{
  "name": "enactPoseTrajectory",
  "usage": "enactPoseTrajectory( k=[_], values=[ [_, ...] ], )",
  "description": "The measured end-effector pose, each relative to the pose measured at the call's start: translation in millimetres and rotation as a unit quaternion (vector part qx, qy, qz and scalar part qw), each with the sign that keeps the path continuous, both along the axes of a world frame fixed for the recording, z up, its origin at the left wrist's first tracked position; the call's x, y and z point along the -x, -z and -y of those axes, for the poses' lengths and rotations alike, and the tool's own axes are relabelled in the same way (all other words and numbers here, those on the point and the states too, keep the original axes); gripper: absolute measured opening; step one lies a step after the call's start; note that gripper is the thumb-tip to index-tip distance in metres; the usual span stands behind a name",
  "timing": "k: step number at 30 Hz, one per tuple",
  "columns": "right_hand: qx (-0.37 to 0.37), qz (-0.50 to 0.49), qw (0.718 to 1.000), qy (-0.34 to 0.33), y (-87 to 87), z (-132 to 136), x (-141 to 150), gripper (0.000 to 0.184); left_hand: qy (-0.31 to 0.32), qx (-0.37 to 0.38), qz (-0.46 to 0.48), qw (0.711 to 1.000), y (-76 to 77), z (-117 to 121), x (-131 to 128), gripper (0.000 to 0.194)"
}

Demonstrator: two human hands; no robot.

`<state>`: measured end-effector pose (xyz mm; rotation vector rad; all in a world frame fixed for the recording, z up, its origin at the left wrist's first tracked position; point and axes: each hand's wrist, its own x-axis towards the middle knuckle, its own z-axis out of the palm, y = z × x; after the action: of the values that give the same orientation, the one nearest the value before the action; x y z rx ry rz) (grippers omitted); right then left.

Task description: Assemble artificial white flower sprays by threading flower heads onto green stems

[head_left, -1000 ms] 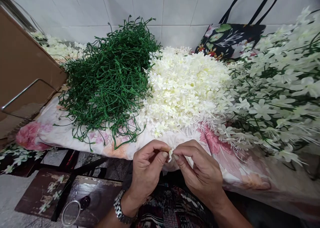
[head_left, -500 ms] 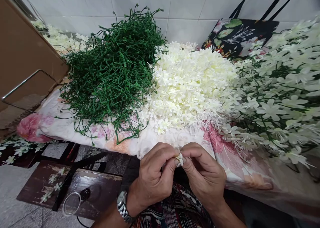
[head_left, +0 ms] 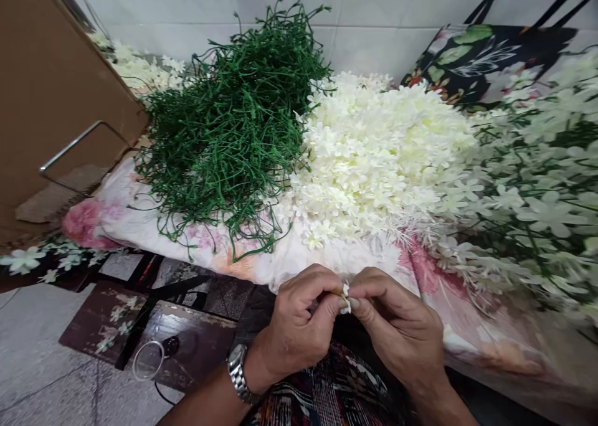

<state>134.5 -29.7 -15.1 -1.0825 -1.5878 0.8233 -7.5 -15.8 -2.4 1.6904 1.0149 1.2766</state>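
Observation:
Between my fingertips is a small white artificial flower (head_left: 346,299), partly hidden by the fingers. My left hand (head_left: 308,317), with a metal watch (head_left: 239,373) on its wrist, pinches it from one side. My right hand (head_left: 399,326) pinches it from the other, the two thumbs close together. Both hands are above my lap at the table's front edge. Just beyond them lies a heap of loose white flower heads (head_left: 374,158). To its left is a tangled pile of green plastic stems (head_left: 233,127).
Finished white flower sprays (head_left: 546,208) fill the right side. Behind them a black floral bag (head_left: 481,58) leans on the tiled wall. A brown panel with a metal handle (head_left: 70,146) stands at left. Below are dark wooden boards (head_left: 187,345) with a clear ring (head_left: 148,359).
The view has shifted left, so everything appears farther right. Both hands still pinch the flower, which now shows more edge-on between the fingertips.

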Motion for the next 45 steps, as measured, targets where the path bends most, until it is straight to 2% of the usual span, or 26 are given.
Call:
enactPoseTrajectory(
  k=[2, 5, 8, 11, 16, 18, 19, 21, 23, 25, 27, 29, 33, 36, 40, 45],
  values=[
    [0.008, 0.022, 0.999, -0.027, 0.4, -1, -3, 0.01, 0.007, 0.06, 0.032, 0.998, 0.6, -1, 1, 0.014],
    [-0.008, 0.066, 0.997, -0.036, 1.2, -3, -10, 0.012, -0.028, 0.116, 0.068, 0.991, 0.2, -2, 2, 0.013],
    [-0.059, 0.129, 0.99, -0.008, -0.5, -7, -14, 0.028, -0.053, 0.084, 0.062, 0.993, -0.2, -1, 0, 0.013],
    [-0.09, 0.167, 0.982, -0.024, -4.9, -9, -13, 0.018, -0.038, 0.055, 0.048, 0.997, -0.9, 0, -3, 0.015],
    [-0.086, 0.161, 0.983, -0.026, -8.2, -10, -12, 0.008, 0.005, 0.039, -0.002, 0.999, -4.8, -1, -1, 0.018],
    [-0.089, 0.175, 0.98, 0.001, -6.7, -10, -15, 0.007, -0.014, -0.011, -0.051, 0.999, -4.7, -2, 8, 0.018],
    [-0.088, 0.184, 0.979, 0.024, -5.5, -10, -17, 0.006, -0.045, -0.047, -0.082, 0.994, -3.6, -3, 14, 0.019],
    [-0.087, 0.195, 0.975, 0.067, -2.7, -11, -21, 0.006, -0.137, -0.125, -0.169, 0.968, -0.2, -4, 30, 0.019],
    [-0.09, 0.197, 0.972, 0.089, -0.1, -12, -24, 0.006, -0.221, -0.186, -0.26, 0.921, 3.7, -6, 50, 0.019],
    [-0.085, 0.199, 0.972, 0.095, 1.3, -12, -25, 0.007, -0.275, -0.207, -0.329, 0.88, 6.0, -7, 68, 0.018],
    [-0.068, 0.201, 0.972, 0.104, 1.5, -11, -23, 0.007, -0.323, -0.22, -0.353, 0.85, 6.5, -8, 82, 0.018],
    [-0.056, 0.2, 0.971, 0.115, 1.0, -9, -21, 0.007, -0.328, -0.213, -0.384, 0.836, 6.3, -8, 92, 0.018],
    [-0.046, 0.199, 0.971, 0.12, 1.4, -7, -20, 0.008, -0.292, -0.164, -0.445, 0.831, 9.4, -8, 98, 0.016],
    [-0.051, 0.216, 0.969, 0.112, 2.9, -8, -22, 0.009, -0.278, -0.178, -0.428, 0.841, 14.8, -10, 97, 0.016],
    [-0.094, 0.259, 0.957, 0.09, 3.8, -10, -26, 0.008, -0.255, -0.193, -0.399, 0.859, 19.8, -12, 96, 0.019],
    [-0.138, 0.284, 0.947, 0.055, -1.5, -15, -25, 0.006, -0.225, -0.184, -0.4, 0.869, 16.7, -13, 96, 0.021]
  ],
)
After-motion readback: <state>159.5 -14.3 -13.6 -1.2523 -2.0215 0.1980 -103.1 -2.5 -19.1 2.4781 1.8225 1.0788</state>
